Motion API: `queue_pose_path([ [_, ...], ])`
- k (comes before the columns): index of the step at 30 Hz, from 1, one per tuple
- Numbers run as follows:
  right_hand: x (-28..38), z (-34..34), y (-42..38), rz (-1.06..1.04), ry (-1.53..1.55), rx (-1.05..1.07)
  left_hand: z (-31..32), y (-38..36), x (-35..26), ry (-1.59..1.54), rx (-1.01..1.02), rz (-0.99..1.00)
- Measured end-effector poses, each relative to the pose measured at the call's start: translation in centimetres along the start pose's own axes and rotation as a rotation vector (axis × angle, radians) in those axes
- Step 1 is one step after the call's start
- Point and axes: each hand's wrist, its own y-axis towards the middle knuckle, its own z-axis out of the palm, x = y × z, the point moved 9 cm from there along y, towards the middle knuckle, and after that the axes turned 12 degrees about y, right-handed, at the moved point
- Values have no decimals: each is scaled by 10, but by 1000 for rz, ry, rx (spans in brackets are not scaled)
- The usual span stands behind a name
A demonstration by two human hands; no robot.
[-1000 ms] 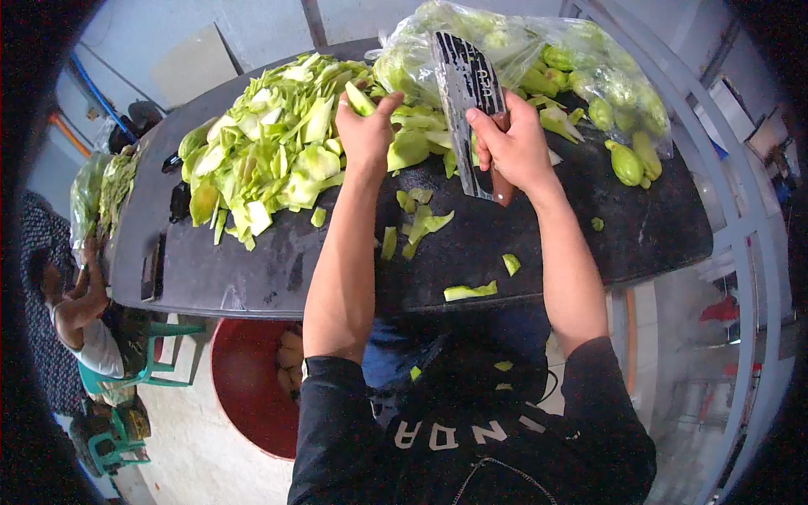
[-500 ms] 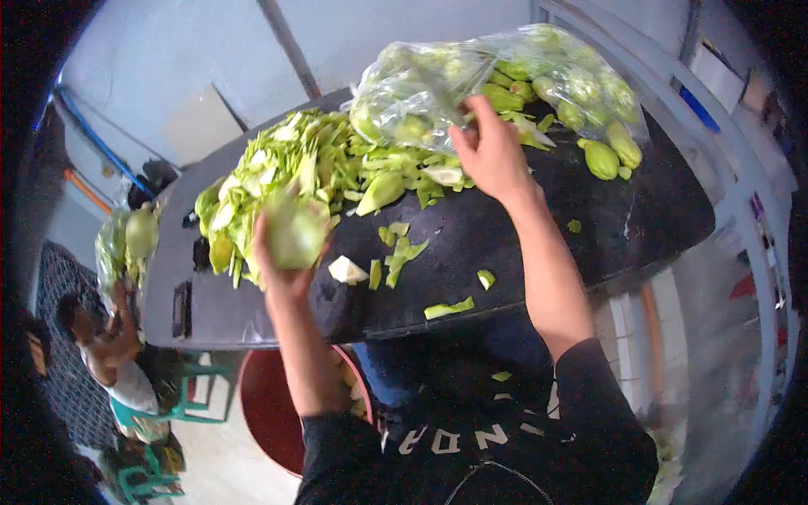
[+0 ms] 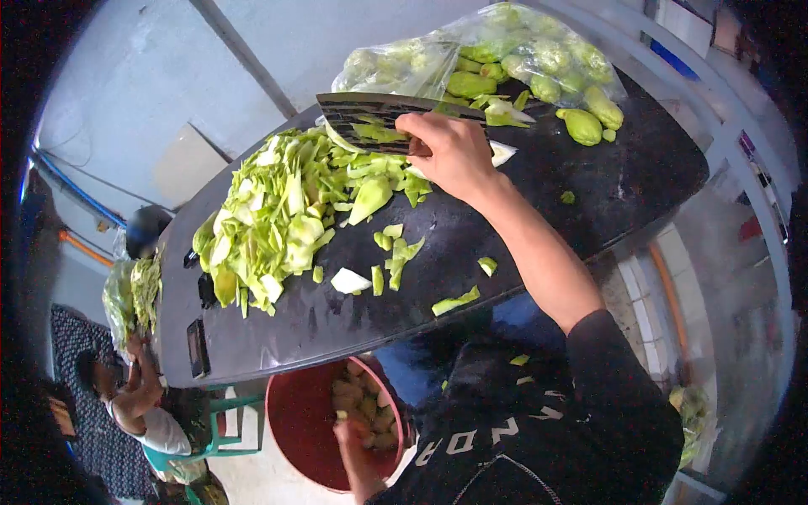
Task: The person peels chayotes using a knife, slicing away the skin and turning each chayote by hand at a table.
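Note:
My right hand is closed around a broad-bladed cleaver, held level above the table in front of the plastic bag. Beneath the blade lies a heap of cut green chayote pieces, partly covered by it. My left hand reaches down into the red tub below the table edge. Its fingers are small and blurred, with a pale bit beside them. Inside the tub are several brownish-yellow lumps. Whole green chayotes lie at the back right, beside the clear plastic bag with more in it.
Loose peelings and trimmings are scattered on the black table. A dark rectangular object rests near its left edge. Another person sits at the left by bagged greens. Metal railing runs along the right.
My left hand has dropped from above the table, where it had a pale green chayote piece, into the tub. The cleaver has swung left, its blade now broadside. The view has shifted.

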Motion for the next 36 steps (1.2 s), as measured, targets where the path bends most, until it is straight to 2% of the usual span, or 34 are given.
queue_pose_path([
  [2,-6,4,-1,38,-26,16,90,-12,31,36,318,6],
  [4,-17,11,-2,153,33,89,125,-18,18,96,483,142],
  [5,-18,13,-2,184,50,126,128,-13,-1,188,503,271],
  [6,-17,14,-3,182,54,131,134,-20,-34,354,528,546],
  [7,-17,14,-3,182,42,122,105,-54,-91,428,335,275],
  [9,-19,11,-3,191,28,99,51,-70,-160,54,67,309],
  [10,-24,11,-4,220,-9,112,11,-84,-208,269,-417,828],
  [11,-28,13,-5,247,-44,128,-11,-124,-256,219,-634,974],
  [12,-31,14,-7,251,-38,131,-12,-201,-324,78,-743,1112],
  [13,-34,16,-8,249,-27,142,-18,-231,-353,71,-856,1210],
  [14,-34,19,-10,246,-16,152,-17,-261,-379,149,-900,1255],
  [15,-35,20,-10,294,-5,180,-18,-254,-388,35,-739,1345],
  [17,-34,22,-13,292,-27,198,21,-324,-467,120,-793,1583],
  [18,-34,21,-11,283,-61,210,44,-341,-504,250,-714,1663],
  [19,-36,23,-12,249,-65,201,65,-349,-539,327,-637,1619],
  [20,-41,25,-12,255,-39,203,86,-355,-569,420,-628,1684],
  [22,-46,26,-13,200,-106,197,125,-356,-623,636,-690,1717],
  [25,-40,18,-9,128,-120,126,172,-346,-672,769,-721,1781],
  [27,-42,15,-11,124,-117,107,196,-332,-686,838,-718,1769],
  [30,-55,22,-13,230,-164,193,213,-318,-691,857,-716,1721],
  [32,-57,21,-13,220,-191,164,216,-312,-686,789,-615,1705],
  [33,-55,20,-13,175,-198,145,215,-316,-683,765,-693,1748],
  [36,-58,18,-13,192,-199,125,212,-311,-679,762,-611,1743],
])
